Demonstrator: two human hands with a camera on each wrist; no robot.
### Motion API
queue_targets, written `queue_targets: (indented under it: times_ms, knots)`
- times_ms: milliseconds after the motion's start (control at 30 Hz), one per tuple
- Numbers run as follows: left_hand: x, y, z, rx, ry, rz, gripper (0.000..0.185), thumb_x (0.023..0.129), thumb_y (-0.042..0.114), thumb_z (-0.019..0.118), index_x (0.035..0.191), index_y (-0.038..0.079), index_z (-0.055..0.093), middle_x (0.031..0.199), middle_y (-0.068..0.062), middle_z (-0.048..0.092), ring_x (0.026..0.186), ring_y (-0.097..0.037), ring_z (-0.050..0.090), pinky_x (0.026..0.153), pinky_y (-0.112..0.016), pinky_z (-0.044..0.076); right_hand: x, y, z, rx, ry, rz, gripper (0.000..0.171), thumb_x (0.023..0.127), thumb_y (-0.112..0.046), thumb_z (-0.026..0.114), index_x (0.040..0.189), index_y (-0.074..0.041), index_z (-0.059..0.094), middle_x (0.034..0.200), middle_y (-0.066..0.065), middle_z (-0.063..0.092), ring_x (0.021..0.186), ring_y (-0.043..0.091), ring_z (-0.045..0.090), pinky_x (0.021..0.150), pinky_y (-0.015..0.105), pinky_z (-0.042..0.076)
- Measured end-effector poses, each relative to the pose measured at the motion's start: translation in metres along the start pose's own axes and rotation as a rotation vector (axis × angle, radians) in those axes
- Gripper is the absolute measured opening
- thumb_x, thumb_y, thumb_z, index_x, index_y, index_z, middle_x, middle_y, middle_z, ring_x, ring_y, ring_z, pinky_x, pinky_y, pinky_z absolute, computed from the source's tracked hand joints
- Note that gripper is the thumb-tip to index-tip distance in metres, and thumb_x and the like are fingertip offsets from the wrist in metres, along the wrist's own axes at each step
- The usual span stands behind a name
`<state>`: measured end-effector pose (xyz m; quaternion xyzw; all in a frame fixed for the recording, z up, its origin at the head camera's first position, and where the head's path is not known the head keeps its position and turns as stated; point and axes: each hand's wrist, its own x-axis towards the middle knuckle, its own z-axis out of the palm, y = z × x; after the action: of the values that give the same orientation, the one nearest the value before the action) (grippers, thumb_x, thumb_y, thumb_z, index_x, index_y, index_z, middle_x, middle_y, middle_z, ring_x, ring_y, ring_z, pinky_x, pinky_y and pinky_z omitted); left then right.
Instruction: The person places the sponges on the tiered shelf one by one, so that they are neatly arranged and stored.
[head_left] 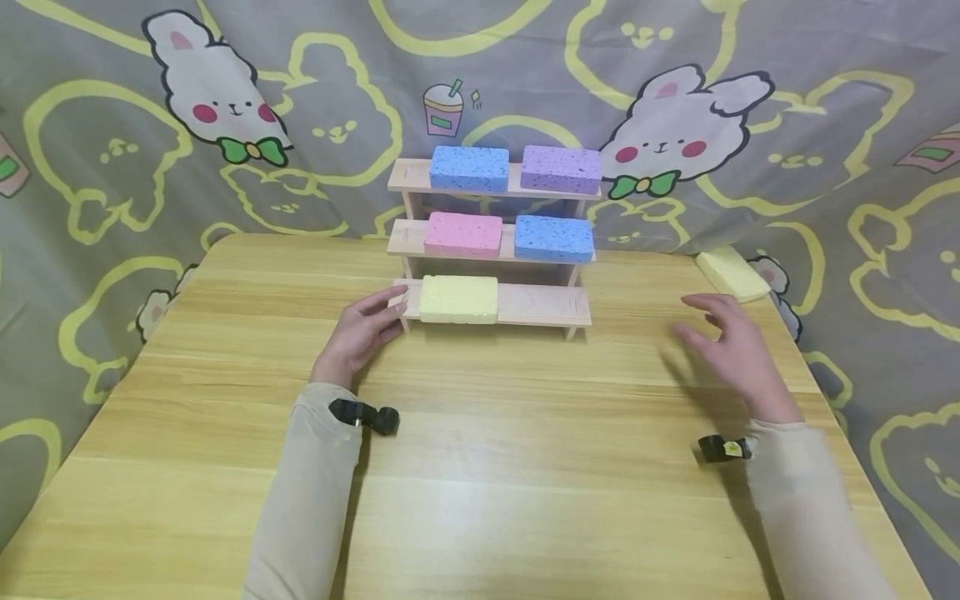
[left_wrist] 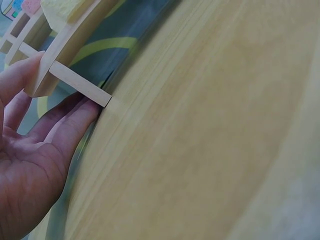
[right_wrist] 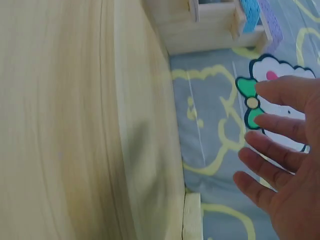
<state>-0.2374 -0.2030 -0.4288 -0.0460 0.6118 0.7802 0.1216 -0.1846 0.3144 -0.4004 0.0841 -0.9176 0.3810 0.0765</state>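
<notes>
My left hand [head_left: 358, 335] holds the left end of the bottom tier of a three-tier wooden display rack [head_left: 543, 307]. In the left wrist view, its thumb lies at the tier's edge and the other fingers [left_wrist: 75, 122] reach behind the short leg. A pale yellow sponge [head_left: 459, 300] lies on that tier, just right of this hand. My right hand [head_left: 733, 354] hovers above the table at the right, fingers spread and holding nothing. Behind it, at the table's back right corner, lies another pale yellow sponge [head_left: 732, 275], partly visible in the right wrist view too.
On the middle tier sit a pink sponge [head_left: 463, 234] and a blue sponge [head_left: 553, 238]. The top tier carries a blue sponge [head_left: 469, 169] and a purple sponge [head_left: 561, 170]. A patterned grey curtain [head_left: 510, 67] hangs behind the wooden table [head_left: 480, 467].
</notes>
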Motion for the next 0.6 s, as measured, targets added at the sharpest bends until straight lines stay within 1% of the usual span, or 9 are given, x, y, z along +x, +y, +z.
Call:
queue_targets:
  times_ms: [100,167,233,333,400,500,600]
  knots:
    - [0.0,0.0,0.0,0.002,0.001,-0.001,0.048,0.096,0.005,0.064,0.142,0.004,0.051,0.156,-0.008,0.031,0.125,-0.028,0.051,0.1,-0.035,0.05,-0.001,0.007,-0.006,-0.025,0.021,0.037,0.053,0.097,-0.02,0.065,0.14,0.004,0.047,0.138,0.03,0.038,0.119,0.056,0.038,0.095,0.071,0.035]
    - [0.0,0.0,0.0,0.002,0.002,0.0,0.048,0.096,0.005,0.064,0.142,0.003,0.051,0.156,-0.008,0.032,0.125,-0.028,0.051,0.1,-0.035,0.05,-0.001,0.013,-0.01,-0.03,0.044,0.055,0.053,0.097,-0.019,0.065,0.14,0.005,0.046,0.139,0.032,0.037,0.119,0.056,0.037,0.095,0.071,0.034]
    - [0.0,0.0,-0.001,0.0,0.006,-0.002,0.048,0.096,0.005,0.064,0.142,0.003,0.051,0.156,-0.008,0.031,0.126,-0.028,0.05,0.099,-0.034,0.05,-0.001,0.019,-0.013,-0.035,0.066,0.073,0.054,0.097,-0.021,0.064,0.14,0.006,0.045,0.139,0.032,0.036,0.119,0.055,0.036,0.096,0.07,0.033]
    - [0.0,0.0,-0.001,0.0,0.008,-0.005,0.048,0.096,0.005,0.064,0.142,0.003,0.051,0.156,-0.008,0.031,0.126,-0.028,0.05,0.099,-0.034,0.05,0.0,0.027,-0.018,-0.053,0.091,0.098,0.058,0.096,-0.022,0.065,0.139,0.009,0.043,0.139,0.034,0.035,0.125,0.055,0.032,0.103,0.07,0.027]
    - [0.0,0.0,-0.001,-0.001,0.01,-0.006,0.048,0.095,0.005,0.064,0.141,0.003,0.051,0.157,-0.008,0.03,0.125,-0.028,0.05,0.098,-0.034,0.05,0.002,0.031,-0.022,-0.07,0.091,0.123,0.062,0.096,-0.024,0.064,0.142,0.01,0.04,0.142,0.036,0.032,0.127,0.057,0.029,0.106,0.071,0.022]
    - [0.0,0.0,-0.001,-0.004,0.011,-0.005,0.048,0.095,0.005,0.065,0.141,0.003,0.051,0.157,-0.007,0.03,0.125,-0.028,0.051,0.098,-0.034,0.051,0.004,0.036,-0.026,-0.098,0.086,0.159,0.067,0.096,-0.027,0.063,0.145,0.01,0.035,0.145,0.038,0.025,0.13,0.06,0.024,0.108,0.071,0.018]
    - [0.001,-0.001,-0.001,-0.008,0.005,-0.003,0.048,0.095,0.005,0.065,0.141,0.003,0.052,0.157,-0.007,0.029,0.125,-0.028,0.051,0.099,-0.034,0.05,0.006,0.041,-0.029,-0.089,0.088,0.193,0.07,0.097,-0.028,0.063,0.147,0.009,0.032,0.148,0.038,0.02,0.131,0.06,0.021,0.109,0.071,0.017]
